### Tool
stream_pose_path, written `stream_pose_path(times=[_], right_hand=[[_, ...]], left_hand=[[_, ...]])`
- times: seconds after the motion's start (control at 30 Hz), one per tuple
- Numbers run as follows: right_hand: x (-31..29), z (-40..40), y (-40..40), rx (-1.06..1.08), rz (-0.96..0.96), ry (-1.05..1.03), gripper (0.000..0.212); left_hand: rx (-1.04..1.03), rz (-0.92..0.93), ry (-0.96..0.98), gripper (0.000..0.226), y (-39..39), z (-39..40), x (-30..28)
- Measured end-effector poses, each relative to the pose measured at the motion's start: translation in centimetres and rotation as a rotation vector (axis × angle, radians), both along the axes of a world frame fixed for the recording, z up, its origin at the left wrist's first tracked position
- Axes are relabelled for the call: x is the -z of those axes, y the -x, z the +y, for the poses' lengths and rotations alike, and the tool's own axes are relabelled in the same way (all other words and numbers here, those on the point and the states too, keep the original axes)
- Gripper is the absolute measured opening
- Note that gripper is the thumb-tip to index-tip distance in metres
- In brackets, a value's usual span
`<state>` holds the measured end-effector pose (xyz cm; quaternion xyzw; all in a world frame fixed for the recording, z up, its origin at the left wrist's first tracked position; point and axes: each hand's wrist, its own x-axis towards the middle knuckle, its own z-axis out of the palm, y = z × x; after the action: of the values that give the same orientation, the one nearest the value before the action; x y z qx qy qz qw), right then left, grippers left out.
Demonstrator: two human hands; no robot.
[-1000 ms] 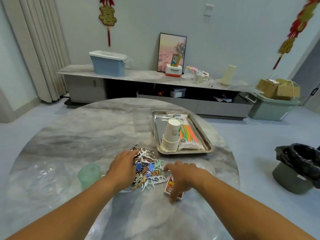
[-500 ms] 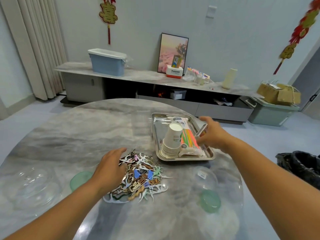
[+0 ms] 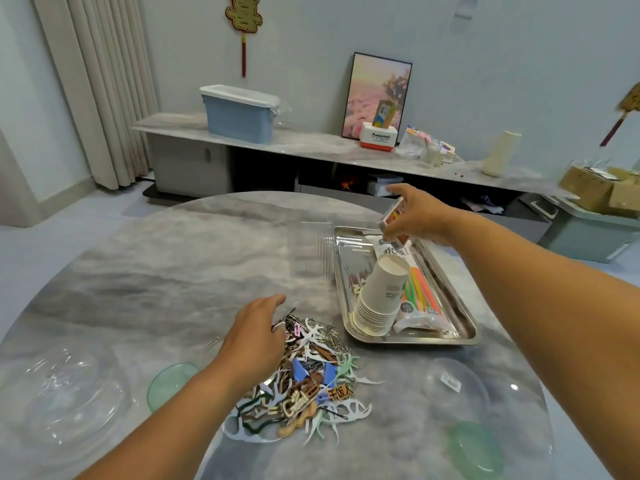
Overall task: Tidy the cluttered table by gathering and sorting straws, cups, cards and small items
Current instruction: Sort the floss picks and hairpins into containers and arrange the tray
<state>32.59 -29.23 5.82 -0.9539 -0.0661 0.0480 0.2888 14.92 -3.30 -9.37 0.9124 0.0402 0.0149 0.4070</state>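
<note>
My right hand (image 3: pixel 417 216) grips a small deck of cards (image 3: pixel 393 219) above the far end of the steel tray (image 3: pixel 460 327). In the tray a stack of white paper cups (image 3: pixel 379 296) lies tilted beside a bag of coloured straws (image 3: pixel 420 299). My left hand (image 3: pixel 254 337) hovers with relaxed fingers at the left edge of a heap of small items (image 3: pixel 308 382): paper clips, cut-out shapes and tags. It holds nothing.
A clear plastic box (image 3: pixel 310 251) stands left of the tray. Clear domed lids lie at the left (image 3: pixel 65 393) and right (image 3: pixel 453 382), each with a green disc nearby (image 3: pixel 169 382) (image 3: pixel 476 452). One loose clip (image 3: pixel 212 342) lies left of the heap. The round marble table (image 3: pixel 156 271) ends close on the right.
My right hand picked the deck of cards up from the table beside the heap and carried it up over the tray's far end. My left hand shifted slightly along the heap's left side.
</note>
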Motion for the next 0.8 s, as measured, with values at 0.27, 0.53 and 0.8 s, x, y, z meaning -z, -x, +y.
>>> stream_pose_path(times=[0.27, 0.53, 0.8], right_hand=[[3.4, 7.2, -1.1, -0.267, 0.149, 0.734, 0.071], [5.6, 9.9, -1.1, -0.331, 0.453, 1.065, 0.08], [4.7, 12.3, 2.4, -0.167, -0.184, 0.455, 0.027]], left_hand=[[-0.021, 0.017, 0.012, 0.056, -1.0, -0.4, 0.9], [-0.047, 0.064, 0.05, 0.054, -1.9, 0.9, 1.1], [-0.045, 0.104, -0.01, 0.059, 0.0, 0.8, 1.2]])
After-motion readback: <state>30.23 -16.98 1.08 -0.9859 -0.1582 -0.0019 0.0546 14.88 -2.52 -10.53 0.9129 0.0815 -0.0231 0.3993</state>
